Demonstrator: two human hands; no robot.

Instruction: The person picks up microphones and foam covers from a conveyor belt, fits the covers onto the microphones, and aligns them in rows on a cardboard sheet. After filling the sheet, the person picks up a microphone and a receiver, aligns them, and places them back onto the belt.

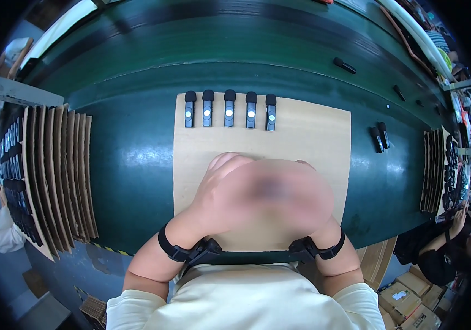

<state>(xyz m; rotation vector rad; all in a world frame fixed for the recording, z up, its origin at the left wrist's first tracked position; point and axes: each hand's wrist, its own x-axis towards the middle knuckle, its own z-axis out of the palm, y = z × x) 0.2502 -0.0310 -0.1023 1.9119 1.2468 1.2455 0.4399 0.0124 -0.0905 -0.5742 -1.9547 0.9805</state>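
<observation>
**Hands joined over the card sheet**

A dark green conveyor belt carried a tan cardboard sheet. Left hand and right hand met at centre frame, blurred; their grip could not be told. Five small grey clip microphones lined the sheet's upper edge, probably light, rigid, best pinched by the sides.

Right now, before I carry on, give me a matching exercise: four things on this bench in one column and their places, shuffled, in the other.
Things:
1. row of five small black-capped grey microphones
2. stack of brown cardboard sheets standing on edge
3. pair of loose black microphones
4. person's two hands

Places:
A. green belt, right of the flat tan cardboard sheet
B. far edge of that sheet
C. left end of the belt
D. together over the sheet's near half

Pairs: 1-B, 2-C, 3-A, 4-D
</observation>
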